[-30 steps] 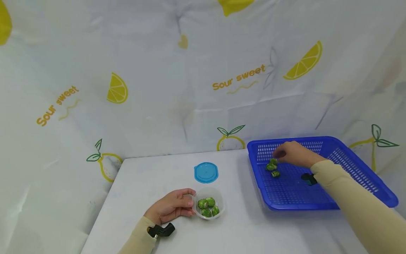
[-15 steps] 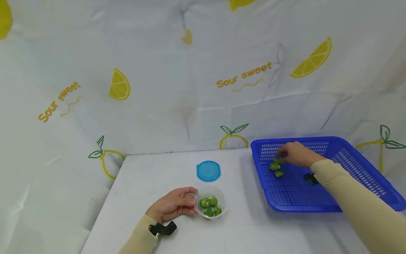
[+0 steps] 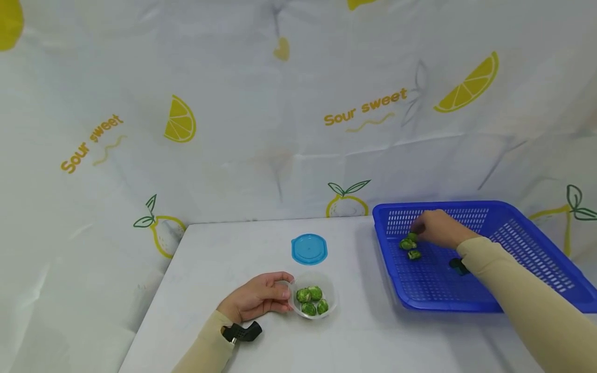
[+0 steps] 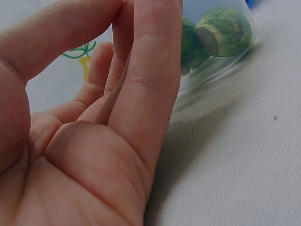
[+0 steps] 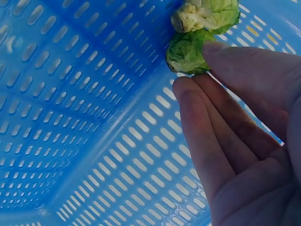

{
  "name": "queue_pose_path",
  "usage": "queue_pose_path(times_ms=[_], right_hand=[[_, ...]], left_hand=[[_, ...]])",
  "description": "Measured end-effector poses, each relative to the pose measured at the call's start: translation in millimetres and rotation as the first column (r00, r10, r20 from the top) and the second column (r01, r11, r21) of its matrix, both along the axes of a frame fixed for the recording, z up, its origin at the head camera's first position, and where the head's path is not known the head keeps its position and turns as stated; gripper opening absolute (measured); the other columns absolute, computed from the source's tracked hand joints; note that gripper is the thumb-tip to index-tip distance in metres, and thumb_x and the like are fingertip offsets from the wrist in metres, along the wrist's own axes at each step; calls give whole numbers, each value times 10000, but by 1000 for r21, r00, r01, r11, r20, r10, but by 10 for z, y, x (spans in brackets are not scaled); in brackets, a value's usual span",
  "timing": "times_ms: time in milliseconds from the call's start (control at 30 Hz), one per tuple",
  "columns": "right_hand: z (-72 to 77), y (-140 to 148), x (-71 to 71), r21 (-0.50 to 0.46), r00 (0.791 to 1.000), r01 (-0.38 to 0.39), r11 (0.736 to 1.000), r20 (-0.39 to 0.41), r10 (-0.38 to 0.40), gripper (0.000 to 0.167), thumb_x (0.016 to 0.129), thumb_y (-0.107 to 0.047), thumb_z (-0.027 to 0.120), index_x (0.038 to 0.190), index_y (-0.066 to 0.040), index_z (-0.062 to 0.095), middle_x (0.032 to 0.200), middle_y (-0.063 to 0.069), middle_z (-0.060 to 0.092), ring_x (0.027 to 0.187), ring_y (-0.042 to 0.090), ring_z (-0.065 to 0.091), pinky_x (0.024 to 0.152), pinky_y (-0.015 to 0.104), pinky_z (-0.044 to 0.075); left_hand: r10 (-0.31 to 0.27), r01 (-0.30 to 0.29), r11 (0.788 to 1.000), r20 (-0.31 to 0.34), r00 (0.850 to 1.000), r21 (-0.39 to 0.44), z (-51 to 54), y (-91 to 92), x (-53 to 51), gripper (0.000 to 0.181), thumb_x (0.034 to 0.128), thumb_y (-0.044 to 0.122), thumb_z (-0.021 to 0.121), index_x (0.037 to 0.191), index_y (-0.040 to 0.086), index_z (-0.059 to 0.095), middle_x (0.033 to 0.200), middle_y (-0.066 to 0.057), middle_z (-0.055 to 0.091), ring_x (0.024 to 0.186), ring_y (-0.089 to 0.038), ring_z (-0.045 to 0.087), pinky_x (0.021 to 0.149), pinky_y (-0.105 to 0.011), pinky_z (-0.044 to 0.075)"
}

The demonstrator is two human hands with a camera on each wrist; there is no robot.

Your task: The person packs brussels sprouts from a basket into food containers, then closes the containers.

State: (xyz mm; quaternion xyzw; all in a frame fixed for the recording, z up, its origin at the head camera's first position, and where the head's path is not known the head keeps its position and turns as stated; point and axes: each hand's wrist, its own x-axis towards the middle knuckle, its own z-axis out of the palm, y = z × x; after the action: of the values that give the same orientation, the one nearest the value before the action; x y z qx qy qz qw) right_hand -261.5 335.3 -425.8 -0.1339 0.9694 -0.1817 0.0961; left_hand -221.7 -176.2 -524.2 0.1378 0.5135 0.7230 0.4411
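My left hand [image 3: 258,298] holds the side of a small clear plastic container [image 3: 330,290], thumb and fingers at its left wall. Several green Brussels sprouts [image 3: 309,309] lie inside; two show through the wall in the left wrist view. On the right, my right hand [image 3: 438,228] reaches into a blue slotted basket [image 3: 448,305]. Its thumb and fingertips pinch a Brussels sprout [image 5: 187,54], seen best in the right wrist view. Another sprout [image 5: 221,14] touches it just above. One more loose sprout [image 3: 414,255] sits on the basket floor.
A blue lid [image 3: 309,249] lies flat on the white table [image 3: 233,254] behind the container. The basket has raised walls and stands at the table's right. A white curtain [image 3: 242,114] printed with lemons hangs behind the table.
The head view has shifted slightly, so everything sits a little farther right in it. The left hand stays on the container, and the right hand stays at the sprouts in the basket.
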Motion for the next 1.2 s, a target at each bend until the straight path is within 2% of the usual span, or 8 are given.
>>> queue_pose_path(times_ms=[333, 600, 833, 1067, 1200], right_hand=[[-39, 29, 29, -27, 998, 55, 998, -10, -56, 229, 889, -65, 844, 1084, 40, 790, 1034, 182, 796, 957, 370, 757, 818, 522, 661], [-96, 51, 32, -8, 996, 71, 997, -45, -72, 163, 853, -61, 866, 989, -3, 796, 946, 122, 785, 878, 309, 746, 762, 495, 653], [-100, 85, 18, -14, 997, 73, 997, -32, -73, 211, 865, -69, 856, 1041, 33, 802, 992, 160, 802, 928, 360, 761, 797, 518, 661], [18, 139, 96, -14, 996, 82, 997, -32, -83, 190, 897, -142, 854, 1032, -15, 814, 995, 123, 806, 937, 352, 754, 801, 545, 648], [125, 150, 190, -32, 994, 103, 994, -18, -104, 232, 935, -181, 830, 1094, -14, 802, 1043, 134, 803, 969, 365, 751, 806, 557, 641]], left_hand=[[9, -9, 1000, 10, 1000, -30, -8, 43, -32, 361, 1069, 29, 637, 1399, 68, 497, 998, -26, 767, 956, -191, 821, 870, -262, 672], [17, -17, 999, 14, 1000, -45, 30, 91, -6, 427, 1036, 68, 706, 1411, 59, 503, 1008, -32, 762, 939, -182, 821, 865, -260, 672], [18, -17, 999, 13, 1000, -30, 29, 88, 12, 419, 1026, 74, 722, 1386, 71, 510, 995, -28, 767, 939, -185, 823, 862, -261, 673], [24, -23, 999, 19, 1000, -25, 27, 41, 16, 436, 1031, 69, 715, 1403, 63, 487, 979, -14, 783, 949, -190, 823, 866, -268, 674], [32, -31, 999, 14, 999, -25, 10, 11, 10, 409, 1034, 59, 705, 1387, 64, 497, 984, -27, 778, 947, -196, 824, 864, -272, 676]])
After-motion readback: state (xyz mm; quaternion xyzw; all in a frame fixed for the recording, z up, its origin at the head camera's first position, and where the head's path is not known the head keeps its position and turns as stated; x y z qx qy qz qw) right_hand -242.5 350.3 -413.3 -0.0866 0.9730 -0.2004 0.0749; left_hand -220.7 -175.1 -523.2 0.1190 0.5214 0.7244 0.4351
